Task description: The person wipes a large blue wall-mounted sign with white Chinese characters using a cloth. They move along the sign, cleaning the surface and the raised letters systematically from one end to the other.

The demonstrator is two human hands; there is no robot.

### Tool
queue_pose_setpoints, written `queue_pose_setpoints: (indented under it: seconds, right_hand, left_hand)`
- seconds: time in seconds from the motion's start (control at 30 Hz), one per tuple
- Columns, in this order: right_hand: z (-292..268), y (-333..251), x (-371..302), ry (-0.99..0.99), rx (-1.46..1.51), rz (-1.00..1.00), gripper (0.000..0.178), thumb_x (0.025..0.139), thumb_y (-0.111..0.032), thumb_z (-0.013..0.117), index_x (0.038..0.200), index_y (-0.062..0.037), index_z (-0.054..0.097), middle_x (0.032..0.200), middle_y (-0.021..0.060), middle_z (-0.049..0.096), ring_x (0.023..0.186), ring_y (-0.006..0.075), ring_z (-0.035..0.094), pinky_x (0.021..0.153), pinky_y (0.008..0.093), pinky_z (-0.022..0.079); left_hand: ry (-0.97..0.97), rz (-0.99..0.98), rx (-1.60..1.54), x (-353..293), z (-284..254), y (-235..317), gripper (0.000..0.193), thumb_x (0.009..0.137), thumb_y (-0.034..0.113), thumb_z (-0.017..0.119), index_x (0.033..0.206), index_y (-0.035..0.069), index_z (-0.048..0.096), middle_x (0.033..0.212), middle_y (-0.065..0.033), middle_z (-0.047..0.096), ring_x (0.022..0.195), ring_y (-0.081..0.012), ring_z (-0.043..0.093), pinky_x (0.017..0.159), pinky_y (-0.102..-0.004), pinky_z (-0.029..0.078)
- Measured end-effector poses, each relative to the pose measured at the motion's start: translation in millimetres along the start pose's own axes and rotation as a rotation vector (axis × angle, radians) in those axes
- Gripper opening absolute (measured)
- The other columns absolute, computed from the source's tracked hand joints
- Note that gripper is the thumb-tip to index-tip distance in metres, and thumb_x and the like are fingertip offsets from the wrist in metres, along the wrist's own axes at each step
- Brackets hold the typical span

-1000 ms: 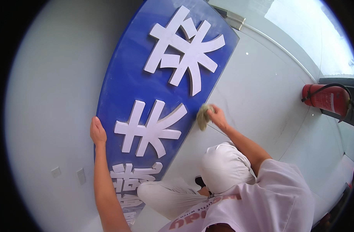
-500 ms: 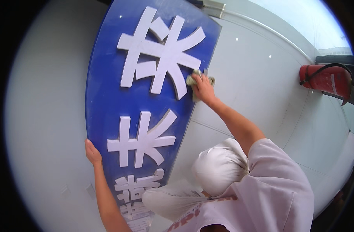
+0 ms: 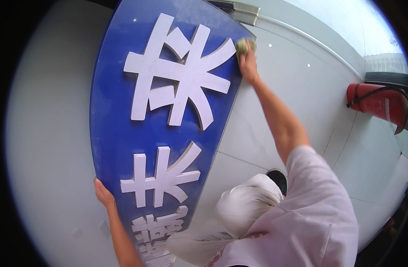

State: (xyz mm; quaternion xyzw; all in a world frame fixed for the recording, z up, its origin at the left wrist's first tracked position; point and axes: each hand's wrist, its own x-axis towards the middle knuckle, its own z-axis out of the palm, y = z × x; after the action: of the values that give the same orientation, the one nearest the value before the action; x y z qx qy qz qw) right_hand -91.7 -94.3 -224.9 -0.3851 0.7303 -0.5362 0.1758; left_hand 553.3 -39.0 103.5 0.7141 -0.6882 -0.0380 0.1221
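Steadily, wipe along the right edge of the blue sign [image 3: 112, 129] with the green cloth [image 3: 245, 45], apparently the step in hand near the upper right corner. Best to press evenly through a flat fold rather than a bunched wad, to follow the rim in long strokes, and to ease off beside the raised white characters [image 3: 144, 73] so as not to snag on stroke ends. Worth bracing the opposite edge against rocking, and shifting closer rather than overreaching.

As for pose: right hand [image 3: 248, 66] far forward, at the end of a nearly straight arm, with fingers closed together on the cloth, right at the rim. Left hand [image 3: 104, 193] lower down, touching the sign's left edge, above a forearm slanting up from the lower border; impossible to say whether clamped there or merely resting. Sign between the pale wall [image 3: 48, 133] and the tiled floor [image 3: 262, 133], at a tilt hard to judge.
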Motion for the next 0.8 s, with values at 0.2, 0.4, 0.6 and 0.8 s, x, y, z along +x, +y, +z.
queue_pose_setpoints:
  seconds: [0.2,0.4,0.6,0.8]
  right_hand:
    - [1,-68,-254,-0.367,-0.233,0.191,0.079,0.089,-0.005,0.054,0.154,-0.0059,0.010,0.133,0.0305,0.045,0.116,0.0487,0.046,0.103,0.0526,0.034]
    - [-43,-68,-210,-0.242,0.191,0.119,0.048,0.088,0.002,0.055,0.133,-0.0094,0.047,0.117,0.0158,0.057,0.102,0.0280,0.061,0.088,0.0352,0.049]
    - [-5,-34,-37,0.153,0.082,0.180,0.040,0.087,-0.023,0.066,0.119,-0.0030,0.054,0.115,0.0181,0.058,0.103,0.0316,0.057,0.093,0.0401,0.045]
    - [3,-112,-81,-0.163,-0.254,0.033,0.034,0.080,-0.014,0.058,0.114,-0.0082,0.060,0.109,0.0146,0.059,0.105,0.0346,0.056,0.092,0.0432,0.042]
  left_hand:
    - [-0.015,-0.013,0.027,-2,-4,-10,0.055,0.105,0.042,0.033,0.124,-0.004,0.057,0.113,-0.0203,0.065,0.105,-0.0339,0.061,0.091,-0.0376,0.046]
    - [0.069,0.036,0.062,-4,0,-21,0.048,0.106,0.037,0.032,0.118,-0.001,0.059,0.104,-0.0195,0.066,0.096,-0.0366,0.062,0.083,-0.0398,0.047]
    - [0.052,0.062,0.061,19,11,-6,0.049,0.105,0.040,0.033,0.117,0.001,0.060,0.104,-0.0199,0.066,0.096,-0.0380,0.063,0.081,-0.0412,0.048]
    - [0.060,-0.008,0.142,-5,-2,-14,0.053,0.105,0.042,0.031,0.117,0.000,0.061,0.104,-0.0207,0.067,0.099,-0.0394,0.062,0.084,-0.0421,0.048]
